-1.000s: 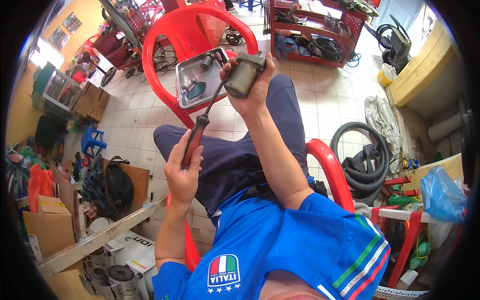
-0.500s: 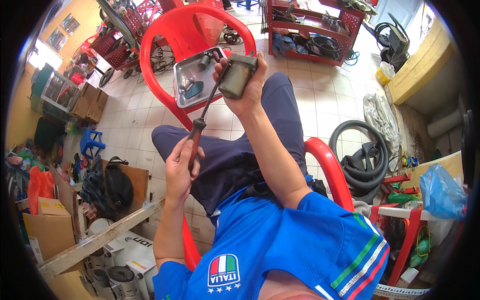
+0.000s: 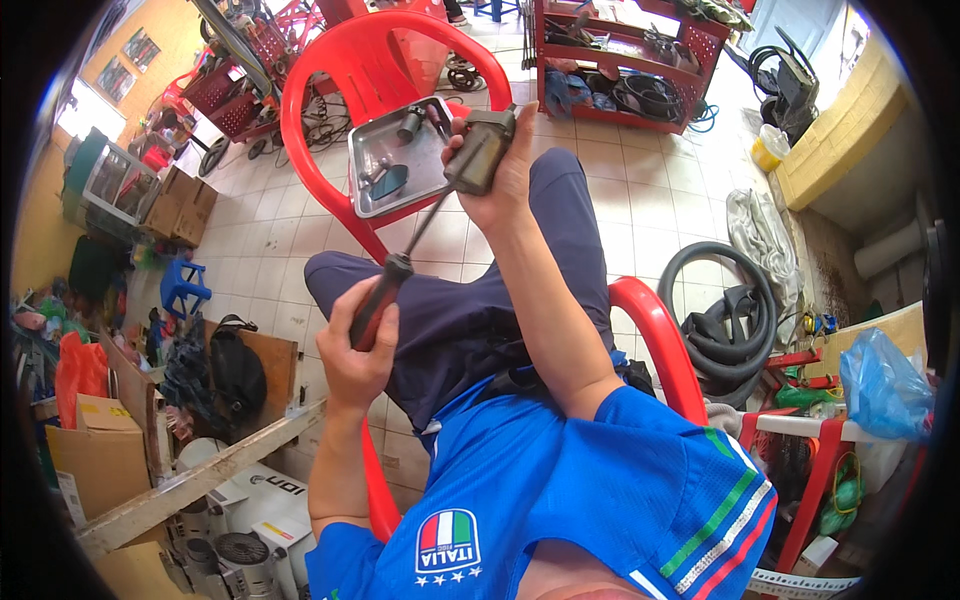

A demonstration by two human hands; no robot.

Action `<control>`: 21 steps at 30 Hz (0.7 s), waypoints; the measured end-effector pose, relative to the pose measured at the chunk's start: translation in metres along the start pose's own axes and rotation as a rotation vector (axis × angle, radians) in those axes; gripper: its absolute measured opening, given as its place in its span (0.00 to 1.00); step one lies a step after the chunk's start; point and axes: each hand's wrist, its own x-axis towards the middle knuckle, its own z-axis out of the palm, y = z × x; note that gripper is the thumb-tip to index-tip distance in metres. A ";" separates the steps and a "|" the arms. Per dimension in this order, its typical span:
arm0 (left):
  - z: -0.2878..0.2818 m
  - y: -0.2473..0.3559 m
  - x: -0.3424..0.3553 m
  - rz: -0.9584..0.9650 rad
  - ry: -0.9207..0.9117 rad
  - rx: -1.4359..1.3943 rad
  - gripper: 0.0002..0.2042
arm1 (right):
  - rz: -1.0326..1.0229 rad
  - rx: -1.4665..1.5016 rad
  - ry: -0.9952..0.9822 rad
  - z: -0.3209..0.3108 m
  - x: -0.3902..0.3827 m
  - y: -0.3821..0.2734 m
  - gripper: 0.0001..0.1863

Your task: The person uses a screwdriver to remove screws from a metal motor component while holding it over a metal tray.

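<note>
My left hand (image 3: 358,345) is closed around the dark red and black handle of a screwdriver (image 3: 381,300). Its long shaft points away from me and to the right, crossing in front of a greenish-brown metal canister part (image 3: 477,166) with a squarish cap; whether the tip touches it I cannot tell. My right hand (image 3: 507,190) grips that part from below and the right, thumb up along its side. Just left of it, a metal tray (image 3: 365,205) sits on a red plastic chair (image 3: 312,150). In the tray lie a small dark cylinder (image 3: 411,124) and several other small parts.
A red tool cart (image 3: 620,112) stands on the tiled floor beyond my knees. Black rubber tubing (image 3: 672,290) lies coiled at my right, near the red armrest (image 3: 650,310). To the left are a blue stool (image 3: 184,286), a black bag (image 3: 238,370) and cardboard boxes (image 3: 180,205).
My left hand has drawn back toward me and slightly left with the screwdriver. Its shaft has moved from the part's left side to across its front. The part has shifted and tilted slightly.
</note>
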 end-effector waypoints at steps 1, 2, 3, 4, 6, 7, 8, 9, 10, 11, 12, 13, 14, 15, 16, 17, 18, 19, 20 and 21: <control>0.001 0.000 -0.002 0.016 -0.031 0.023 0.16 | 0.011 0.018 0.000 0.001 -0.001 0.001 0.45; 0.002 -0.001 -0.003 0.032 -0.062 0.046 0.16 | 0.023 0.037 0.000 0.002 -0.002 0.004 0.46; 0.004 -0.001 -0.003 0.030 -0.070 0.043 0.16 | 0.036 0.055 -0.002 0.003 -0.003 0.006 0.47; 0.005 0.000 -0.003 0.028 -0.079 0.041 0.16 | 0.060 0.081 0.021 0.005 -0.004 0.008 0.46; 0.007 0.000 -0.003 -0.002 -0.083 0.030 0.16 | 0.057 0.070 0.027 0.006 -0.006 0.010 0.46; 0.008 0.000 -0.003 -0.030 -0.079 0.021 0.16 | 0.053 0.064 0.030 0.007 -0.006 0.011 0.46; 0.009 -0.001 -0.003 -0.059 -0.075 0.012 0.15 | 0.049 0.062 0.024 0.007 -0.006 0.011 0.46; 0.009 -0.002 -0.003 -0.053 -0.070 0.028 0.15 | 0.049 0.059 0.018 0.007 -0.006 0.012 0.46; 0.009 -0.003 -0.002 -0.048 -0.065 0.044 0.16 | 0.049 0.056 0.011 0.007 -0.006 0.013 0.46; 0.008 -0.004 -0.002 -0.043 -0.060 0.059 0.16 | 0.050 0.055 0.010 0.007 -0.005 0.014 0.45; 0.009 -0.004 -0.001 -0.029 -0.056 0.061 0.16 | 0.051 0.052 0.009 0.007 -0.006 0.014 0.45; 0.009 -0.005 -0.001 -0.015 -0.053 0.063 0.17 | 0.052 0.050 0.008 0.007 -0.006 0.015 0.45; 0.009 -0.005 -0.001 -0.001 -0.049 0.065 0.17 | 0.047 0.045 0.015 0.007 -0.006 0.015 0.45; 0.009 -0.005 -0.001 0.004 -0.050 0.078 0.17 | 0.043 0.039 0.022 0.008 -0.006 0.015 0.45; 0.009 -0.004 -0.002 0.009 -0.051 0.091 0.18 | 0.038 0.033 0.028 0.009 -0.007 0.014 0.45; 0.009 -0.004 -0.002 0.014 -0.052 0.104 0.18 | 0.032 0.029 0.031 0.010 -0.007 0.014 0.45; 0.009 -0.005 -0.002 0.035 -0.047 0.121 0.18 | 0.025 0.024 0.033 0.010 -0.008 0.014 0.45; 0.010 -0.005 -0.001 0.057 -0.043 0.139 0.18 | 0.018 0.020 0.035 0.010 -0.008 0.014 0.45; 0.010 -0.006 -0.001 0.078 -0.038 0.156 0.19 | 0.018 0.016 0.031 0.011 -0.007 0.014 0.45; 0.010 -0.006 0.000 0.105 -0.032 0.166 0.19 | 0.019 0.014 0.028 0.010 -0.007 0.014 0.45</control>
